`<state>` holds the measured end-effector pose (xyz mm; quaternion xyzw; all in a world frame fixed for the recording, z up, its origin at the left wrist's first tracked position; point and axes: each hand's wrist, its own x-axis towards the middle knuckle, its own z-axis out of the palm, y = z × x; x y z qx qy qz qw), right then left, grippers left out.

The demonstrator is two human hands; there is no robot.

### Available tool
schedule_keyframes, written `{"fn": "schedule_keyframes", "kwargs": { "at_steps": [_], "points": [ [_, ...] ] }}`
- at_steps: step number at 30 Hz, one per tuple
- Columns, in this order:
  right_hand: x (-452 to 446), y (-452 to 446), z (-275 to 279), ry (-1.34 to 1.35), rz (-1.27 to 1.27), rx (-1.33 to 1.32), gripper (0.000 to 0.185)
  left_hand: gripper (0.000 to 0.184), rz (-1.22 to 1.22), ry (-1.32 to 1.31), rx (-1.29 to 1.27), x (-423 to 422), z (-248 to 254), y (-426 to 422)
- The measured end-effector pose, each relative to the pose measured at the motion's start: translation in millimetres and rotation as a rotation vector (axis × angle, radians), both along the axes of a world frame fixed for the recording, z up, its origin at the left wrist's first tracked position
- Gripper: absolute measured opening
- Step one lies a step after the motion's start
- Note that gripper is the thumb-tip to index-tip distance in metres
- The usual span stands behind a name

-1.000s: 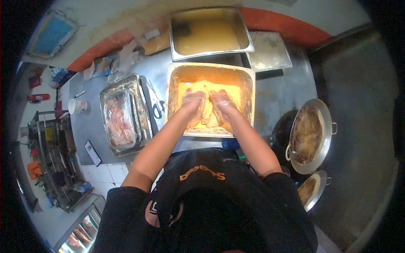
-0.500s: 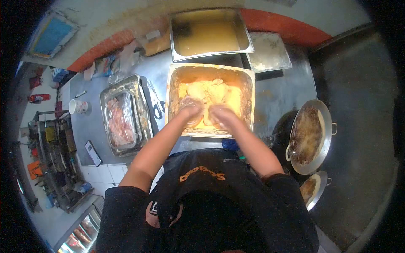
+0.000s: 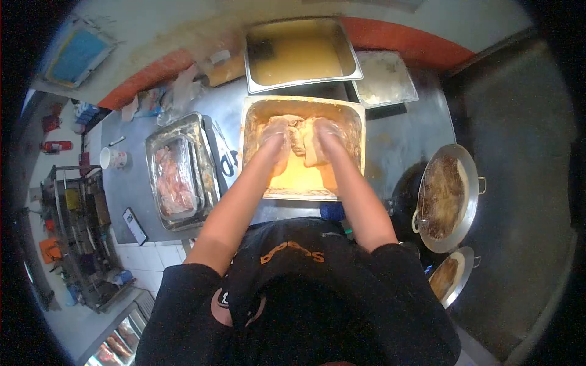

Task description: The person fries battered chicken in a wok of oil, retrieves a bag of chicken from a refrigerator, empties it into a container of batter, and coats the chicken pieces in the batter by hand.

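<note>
A deep metal tray [image 3: 364,152] holds yellow-orange powder [image 3: 296,177] and coated meat pieces [image 3: 297,135]. My left hand [image 3: 276,135], in a clear plastic glove, is at the left side of the pieces, closed around their edge. Across from it my right hand [image 3: 326,135], also gloved, is closed on the right side of the pieces. The pieces lie between the two hands in the far half of the tray. The fingertips are partly hidden by the meat and powder.
Behind stands a tray of yellowish liquid [image 3: 299,55], with a flat pan [image 3: 384,79] beside it. At left are a tray of raw meat [image 3: 174,177], scissors [image 3: 229,163], a cup [image 3: 113,158] and a phone [image 3: 134,226]. Two oil pans [image 3: 445,195] [image 3: 448,277] sit at right.
Both hands have moved from the near part of the tray toward its far side, and the coated pieces are now gathered between them. Bare powder shows in the near part.
</note>
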<state>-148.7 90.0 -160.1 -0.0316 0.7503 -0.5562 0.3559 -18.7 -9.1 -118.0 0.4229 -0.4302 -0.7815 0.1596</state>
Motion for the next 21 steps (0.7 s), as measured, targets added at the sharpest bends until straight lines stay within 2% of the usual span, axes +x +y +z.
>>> {"fn": "schedule_keyframes", "kwargs": {
  "at_steps": [1, 4, 5, 6, 8, 9, 12, 14, 15, 17, 18, 20, 21],
  "points": [
    [9.4, -4.1, 37.8, 0.073, 0.056, 0.089, 0.026, 0.035, 0.068, 0.131, 0.158, -5.7, 15.0, 4.3],
    [21.3, -1.4, 61.4, -0.211, 0.087, -0.193, 0.023, 0.029, 0.001, 0.297, 0.400, -3.8, 6.0, -6.3],
    [22.4, 4.8, 84.5, -0.340, 0.102, -0.209, 0.009, 0.027, 0.081, 0.222, 0.361, 4.6, -6.0, -11.7],
    [25.4, 9.5, 102.0, -0.372, 0.029, -0.250, 0.009, 0.027, 0.057, 0.189, 0.367, 9.5, 2.2, -10.6],
    [33.4, 23.3, 119.1, -0.449, -0.120, -0.312, 0.010, 0.028, 0.015, 0.111, 0.397, 28.0, 51.2, 1.2],
    [28.9, 37.1, 110.2, -0.309, 0.021, -0.421, 0.014, 0.028, 0.078, 0.119, 0.331, 33.3, 91.7, 14.9],
    [28.5, 49.7, 114.0, -0.011, 0.356, -0.046, 0.022, 0.025, -0.225, -0.340, -0.037, 50.4, 72.3, 13.8],
    [18.2, 44.5, 84.6, 0.353, 0.917, 0.238, 0.044, 0.021, -0.510, -0.509, -0.402, 49.6, 47.3, 10.7],
    [25.9, 43.2, 77.4, 0.360, 0.920, 0.318, 0.046, 0.019, -0.650, -0.588, -0.591, 46.9, 33.3, 7.4],
    [50.9, 27.5, 74.0, 0.661, 0.893, 0.478, 0.065, 0.016, -0.594, -0.511, -0.549, 46.7, -15.9, -1.1],
    [53.0, 23.0, 77.8, 0.584, 0.926, 0.546, 0.068, 0.015, -0.567, -0.475, -0.526, 47.5, -28.8, -2.3],
    [45.7, 9.3, 93.2, 0.436, 0.984, 0.677, 0.074, 0.014, -0.535, -0.474, -0.358, 43.3, -18.2, -7.9],
    [41.3, 11.0, 95.6, 0.467, 0.878, 0.590, 0.077, 0.014, -0.516, -0.471, -0.277, 39.5, -12.4, -12.3]
  ]
}}
